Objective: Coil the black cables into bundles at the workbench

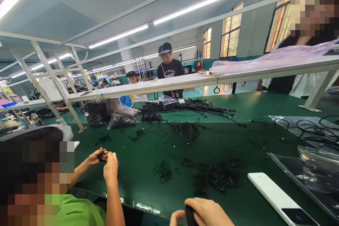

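Head view, green bench (238, 113). Wearer's right hand (209, 213) at bottom edge, fingers (197, 205) curled around a black cable coil (190, 216); coil sits between thumb and fingers. Left hand: only a thumb tip (177, 216) shows, just left of the coil; grip state cannot be told. Just beyond the fingers: loose black rings (162, 172) and coiled cables (219, 178). Right of the fingers: white bar (275, 194). Far left, co-worker in green sleeve (76, 212), both hands (104, 159) pinching a small black coil
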### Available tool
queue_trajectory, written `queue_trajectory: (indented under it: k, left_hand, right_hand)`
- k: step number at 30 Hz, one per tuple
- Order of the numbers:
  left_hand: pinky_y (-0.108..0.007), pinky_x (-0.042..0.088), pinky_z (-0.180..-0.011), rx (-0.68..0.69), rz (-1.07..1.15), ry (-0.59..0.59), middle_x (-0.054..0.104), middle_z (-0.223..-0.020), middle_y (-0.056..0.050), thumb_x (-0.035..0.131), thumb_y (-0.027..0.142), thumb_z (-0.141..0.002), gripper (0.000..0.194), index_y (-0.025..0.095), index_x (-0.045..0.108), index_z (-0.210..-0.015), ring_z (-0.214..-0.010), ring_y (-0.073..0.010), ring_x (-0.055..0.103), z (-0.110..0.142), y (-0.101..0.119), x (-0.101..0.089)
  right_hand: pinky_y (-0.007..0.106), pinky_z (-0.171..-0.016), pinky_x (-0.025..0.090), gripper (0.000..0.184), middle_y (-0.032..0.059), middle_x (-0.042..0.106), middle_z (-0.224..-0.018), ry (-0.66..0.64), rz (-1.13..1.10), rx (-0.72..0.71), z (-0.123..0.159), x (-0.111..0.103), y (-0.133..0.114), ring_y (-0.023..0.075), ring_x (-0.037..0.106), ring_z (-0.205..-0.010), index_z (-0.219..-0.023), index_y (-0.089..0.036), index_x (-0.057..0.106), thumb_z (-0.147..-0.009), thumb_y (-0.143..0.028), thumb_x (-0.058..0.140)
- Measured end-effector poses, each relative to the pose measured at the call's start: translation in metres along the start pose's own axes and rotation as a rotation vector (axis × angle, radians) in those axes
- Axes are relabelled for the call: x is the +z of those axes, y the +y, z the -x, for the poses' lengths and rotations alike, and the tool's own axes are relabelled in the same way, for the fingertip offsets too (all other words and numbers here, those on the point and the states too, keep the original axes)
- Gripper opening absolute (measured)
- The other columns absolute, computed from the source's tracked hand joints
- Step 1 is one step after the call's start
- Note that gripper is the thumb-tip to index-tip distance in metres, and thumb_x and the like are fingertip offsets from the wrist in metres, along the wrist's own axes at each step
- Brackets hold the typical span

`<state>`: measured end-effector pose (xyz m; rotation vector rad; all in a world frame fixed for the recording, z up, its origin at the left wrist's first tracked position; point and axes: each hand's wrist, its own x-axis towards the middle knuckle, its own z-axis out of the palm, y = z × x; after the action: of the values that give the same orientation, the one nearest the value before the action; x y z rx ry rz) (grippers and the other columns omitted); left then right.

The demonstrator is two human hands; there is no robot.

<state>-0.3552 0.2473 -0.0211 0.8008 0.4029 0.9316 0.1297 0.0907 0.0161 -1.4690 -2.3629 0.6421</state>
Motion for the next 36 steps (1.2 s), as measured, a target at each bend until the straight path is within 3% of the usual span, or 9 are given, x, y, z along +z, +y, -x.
queue_trajectory:
  k: [5, 8, 15, 17, 19, 23, 30, 33, 36]
  left_hand:
    - [-0.019, 0.050, -0.061, 0.006, -0.004, 0.063, 0.067, -0.085, -0.005, 0.064, 0.029, -0.070, 0.011, 0.019, 0.063, -0.066, -0.079, -0.0143, 0.064, 0.000, -0.004, -0.014]
    - [-0.017, 0.047, -0.047, -0.007, 0.003, 0.085, 0.068, -0.077, -0.007, 0.064, 0.029, -0.069, 0.010, 0.019, 0.065, -0.070, -0.062, -0.0134, 0.064, 0.005, -0.006, -0.012]
    - [-0.009, 0.036, -0.035, -0.023, 0.056, 0.200, 0.060, -0.056, -0.001, 0.071, 0.021, -0.060, 0.018, 0.019, 0.064, -0.076, -0.046, -0.0059, 0.056, 0.011, 0.013, 0.001]
    - [-0.011, 0.034, -0.033, -0.048, 0.036, 0.240, 0.055, -0.048, 0.000, 0.070, 0.023, -0.061, 0.008, 0.021, 0.063, -0.063, -0.041, -0.0061, 0.053, 0.010, 0.014, 0.001]
    - [-0.015, 0.031, -0.030, -0.041, 0.015, 0.282, 0.048, -0.040, 0.002, 0.062, 0.039, -0.069, 0.027, 0.024, 0.054, -0.047, -0.034, -0.0078, 0.048, 0.006, 0.011, 0.000]
    - [-0.020, 0.029, -0.030, -0.033, -0.047, 0.381, 0.049, -0.047, 0.000, 0.033, 0.073, -0.068, 0.050, 0.029, 0.055, -0.058, -0.037, -0.0128, 0.052, -0.007, 0.007, 0.001]
    - [-0.022, 0.036, -0.038, -0.015, -0.207, 0.539, 0.058, -0.059, -0.002, 0.033, 0.069, -0.071, 0.047, 0.029, 0.058, -0.072, -0.039, -0.0079, 0.051, -0.003, 0.011, 0.005]
    - [-0.020, 0.042, -0.044, -0.010, -0.285, 0.590, 0.065, -0.073, -0.008, 0.041, 0.059, -0.075, 0.041, 0.022, 0.060, -0.073, -0.048, -0.0077, 0.056, 0.005, 0.009, 0.003]
    - [-0.032, 0.050, -0.056, -0.068, -0.341, 0.592, 0.065, -0.083, -0.016, 0.051, 0.050, -0.073, 0.032, 0.020, 0.061, -0.069, -0.069, -0.0200, 0.063, 0.010, 0.006, -0.002]
  right_hand:
    - [0.033, -0.081, 0.041, 0.033, 0.0080, 0.067, -0.090, 0.082, -0.062, 0.195, -0.067, -0.025, 0.046, 0.0224, 0.059, -0.091, -0.086, -0.016, 0.064, -0.073, -0.008, 0.035]
    - [0.032, -0.067, 0.047, 0.031, 0.0085, 0.066, -0.078, 0.053, -0.130, 0.337, -0.117, -0.033, 0.077, 0.0191, 0.063, -0.075, -0.094, -0.011, 0.059, -0.078, -0.009, 0.032]
    - [0.023, -0.053, 0.050, 0.030, -0.0012, 0.061, -0.071, -0.114, -0.328, 0.552, -0.194, 0.001, 0.121, 0.0076, 0.058, -0.056, -0.091, -0.012, 0.055, -0.088, -0.038, 0.040]
    - [0.024, -0.053, 0.050, 0.032, -0.0014, 0.061, -0.069, -0.141, -0.307, 0.535, -0.203, 0.009, 0.126, 0.0078, 0.058, -0.054, -0.092, -0.012, 0.055, -0.089, -0.038, 0.037]
    - [0.028, -0.057, 0.049, 0.029, 0.0021, 0.063, -0.071, -0.134, -0.226, 0.504, -0.208, 0.012, 0.129, 0.0109, 0.060, -0.056, -0.093, -0.011, 0.053, -0.090, -0.032, 0.034]
    - [0.037, -0.070, 0.044, 0.022, 0.0136, 0.064, -0.088, -0.076, -0.052, 0.358, -0.206, 0.018, 0.127, 0.0248, 0.062, -0.082, -0.090, -0.014, 0.053, -0.085, -0.019, 0.032]
    - [0.038, -0.069, 0.043, 0.017, 0.0135, 0.059, -0.091, -0.038, -0.042, 0.125, -0.207, 0.035, 0.107, 0.0283, 0.060, -0.083, -0.075, -0.016, 0.054, -0.077, -0.014, 0.038]
    - [0.028, -0.066, 0.044, 0.018, 0.0053, 0.054, -0.076, 0.010, -0.166, 0.042, -0.213, 0.004, 0.089, 0.0184, 0.058, -0.074, -0.067, -0.019, 0.046, -0.080, -0.021, 0.034]
    - [0.021, -0.047, 0.041, 0.026, -0.0048, 0.042, -0.053, 0.003, -0.309, -0.007, -0.197, -0.056, 0.066, 0.0112, 0.049, -0.048, -0.070, -0.021, 0.042, -0.084, -0.035, 0.026]
